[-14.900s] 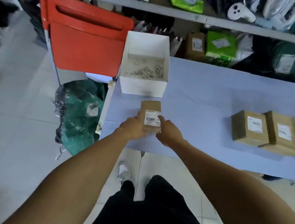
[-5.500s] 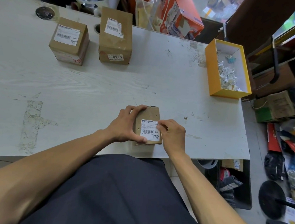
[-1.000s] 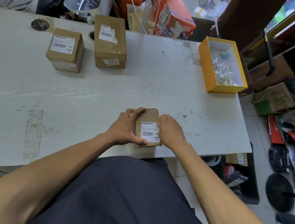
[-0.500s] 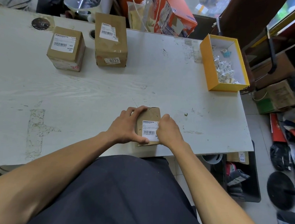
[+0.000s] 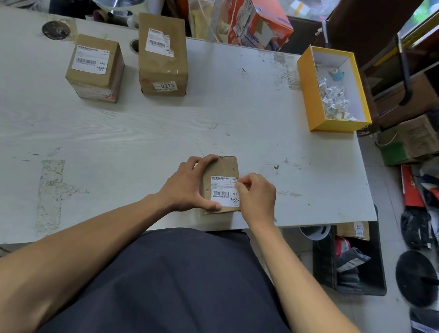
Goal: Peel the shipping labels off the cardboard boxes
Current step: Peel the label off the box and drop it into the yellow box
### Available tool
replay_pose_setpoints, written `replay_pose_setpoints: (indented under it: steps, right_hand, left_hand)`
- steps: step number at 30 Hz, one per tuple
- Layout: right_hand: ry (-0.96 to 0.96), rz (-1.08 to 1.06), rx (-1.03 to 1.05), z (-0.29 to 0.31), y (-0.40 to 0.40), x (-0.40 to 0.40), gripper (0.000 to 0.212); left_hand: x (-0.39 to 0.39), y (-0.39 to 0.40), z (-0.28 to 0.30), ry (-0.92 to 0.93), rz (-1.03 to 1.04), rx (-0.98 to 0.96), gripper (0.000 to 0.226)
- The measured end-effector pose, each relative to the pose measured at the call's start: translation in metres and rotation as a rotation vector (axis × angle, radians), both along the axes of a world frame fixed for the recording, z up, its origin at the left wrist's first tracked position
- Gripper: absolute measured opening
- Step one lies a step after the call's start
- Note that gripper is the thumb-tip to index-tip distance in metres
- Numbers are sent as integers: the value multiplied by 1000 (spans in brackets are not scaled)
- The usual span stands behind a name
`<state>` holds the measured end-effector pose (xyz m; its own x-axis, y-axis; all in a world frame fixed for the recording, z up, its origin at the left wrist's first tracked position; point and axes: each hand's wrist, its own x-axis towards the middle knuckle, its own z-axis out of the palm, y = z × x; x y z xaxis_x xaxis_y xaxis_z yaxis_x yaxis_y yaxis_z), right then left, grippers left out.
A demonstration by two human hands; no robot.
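A small brown cardboard box (image 5: 221,178) lay on the white surface (image 5: 137,133); left hand (image 5: 189,187) gripped its side, while right hand (image 5: 256,195) fingers (image 5: 242,184) pinched its white shipping label (image 5: 223,193) at the top right corner.

Held box's label (image 5: 224,191) reads "MX MXRC 03"; tall box's sticker (image 5: 166,86) reads "0275"
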<state>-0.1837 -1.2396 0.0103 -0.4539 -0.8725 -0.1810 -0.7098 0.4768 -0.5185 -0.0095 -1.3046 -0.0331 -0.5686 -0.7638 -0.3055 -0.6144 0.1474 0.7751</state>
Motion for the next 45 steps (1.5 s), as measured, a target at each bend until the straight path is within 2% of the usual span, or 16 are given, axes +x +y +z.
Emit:
replay_pose_setpoints:
  steps: [6, 10, 19, 24, 29, 45]
  right_hand:
    - [-190, -55, 186, 6, -11, -5, 15]
    - [-226, -50, 234, 9, -13, -3, 18]
    - [-103, 5, 117, 0, -8, 1, 8]
    - [-53, 89, 6, 0, -10, -1, 16]
    - [45, 162, -67, -2, -10, -5, 12]
    - [129, 283, -24, -5, -10, -3, 16]
  left_hand:
    - [0, 0, -1, 4, 1, 1, 117]
    - [0, -1, -2, 6, -3, 1, 118]
    - [-1, -1, -4, 12, 1, -8, 117]
    - [-1, -1, -6, 17, 2, -2, 118]
    - [-2, -1, -6, 14, 3, -6, 119]
    - [-2, 0, -4, 10, 4, -12, 117]
